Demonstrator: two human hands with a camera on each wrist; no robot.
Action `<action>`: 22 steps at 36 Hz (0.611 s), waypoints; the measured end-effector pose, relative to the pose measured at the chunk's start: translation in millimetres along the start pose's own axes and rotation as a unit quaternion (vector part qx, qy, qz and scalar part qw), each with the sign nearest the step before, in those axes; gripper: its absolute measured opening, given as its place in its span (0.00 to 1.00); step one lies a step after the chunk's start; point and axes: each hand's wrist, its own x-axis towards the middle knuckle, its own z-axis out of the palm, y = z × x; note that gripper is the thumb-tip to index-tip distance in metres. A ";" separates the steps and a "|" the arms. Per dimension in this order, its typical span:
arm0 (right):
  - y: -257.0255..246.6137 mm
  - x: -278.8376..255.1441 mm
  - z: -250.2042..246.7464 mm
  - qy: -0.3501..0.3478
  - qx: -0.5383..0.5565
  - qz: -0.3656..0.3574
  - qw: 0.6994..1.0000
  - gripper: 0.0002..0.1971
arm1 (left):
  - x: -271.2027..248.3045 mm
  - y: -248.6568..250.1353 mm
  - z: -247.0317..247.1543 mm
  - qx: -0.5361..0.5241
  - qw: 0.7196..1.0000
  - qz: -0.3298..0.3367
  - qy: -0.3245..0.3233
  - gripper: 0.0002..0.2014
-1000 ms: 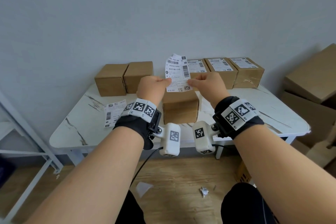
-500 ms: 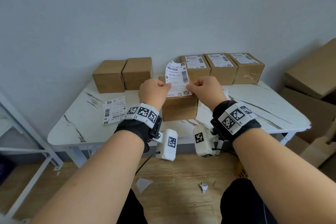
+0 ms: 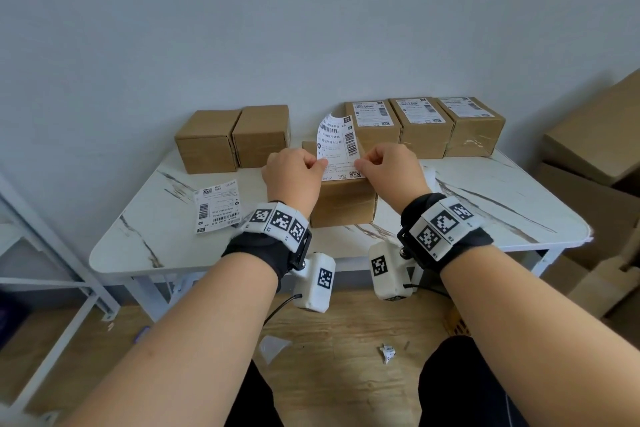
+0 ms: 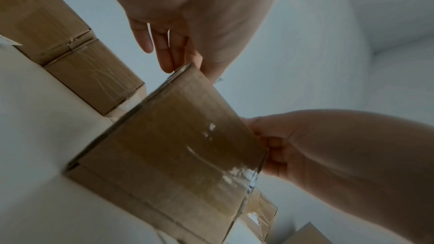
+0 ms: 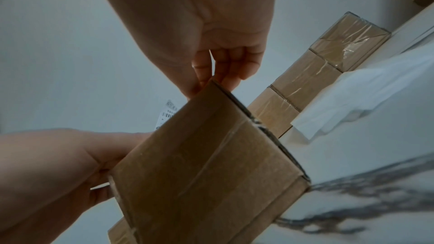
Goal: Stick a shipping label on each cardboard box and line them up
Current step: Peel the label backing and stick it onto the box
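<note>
At the far left of the marble-patterned table, two unlabelled boxes stand side by side against the wall, and a spare label sheet lies flat on the tabletop in front of them. Next comes the left hand, its thumb and curled fingers pinching the left edge of the shipping label. That label stands over the top of the middle box, which sits near the front of the table; the label's lower edge meets the box's front top edge while its upper part curls up free. The right hand pinches the label's right edge in the same way, low down near the box corner. Behind and to the right, three labelled boxes stand in a touching row along the wall. Farthest right, large cardboard cartons are stacked beside the table.
</note>
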 end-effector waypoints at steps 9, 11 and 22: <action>5.0 -4.6 6.4 0.041 -0.040 -0.050 0.997 0.08 | -6.6 -1.3 2.1 0.065 0.996 0.042 0.035 0.11; 5.5 -6.3 6.5 0.046 -0.043 -0.062 0.996 0.08 | -7.2 -1.8 2.3 0.076 0.995 0.045 0.035 0.11; 7.2 -6.2 9.7 0.048 -0.017 -0.056 0.997 0.07 | -9.5 -6.4 -1.6 0.091 0.994 0.038 0.050 0.14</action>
